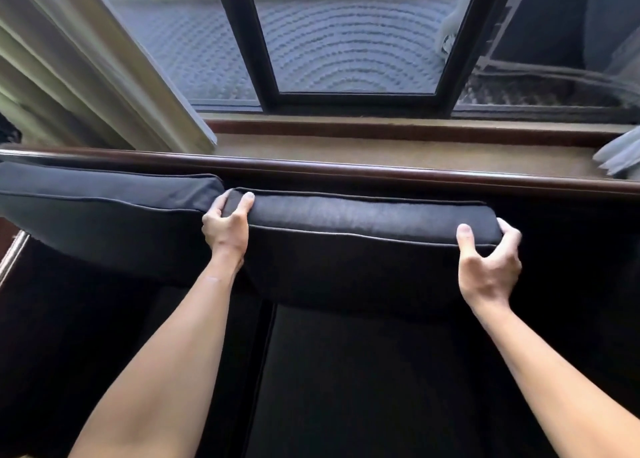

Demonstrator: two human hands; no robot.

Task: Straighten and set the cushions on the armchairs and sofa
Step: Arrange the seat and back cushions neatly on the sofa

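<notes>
Step in hand: squaring the dark back cushion (363, 236) against the sofa's wooden rail (346, 172), above the seat cushion (363, 371). Left hand (225, 227) grips its top left corner, fingers (217, 205) curled over the edge. Right hand (490, 263) clasps the top right corner, thumb in front. The neighbouring cushion (104, 198) is just beside it. Next, likely: push it back flush and level its top with the neighbour.

Two back cushions (104, 198) (363, 215), two hands (227, 229) (490, 267), one curtain (86, 76), one window (346, 42).
</notes>
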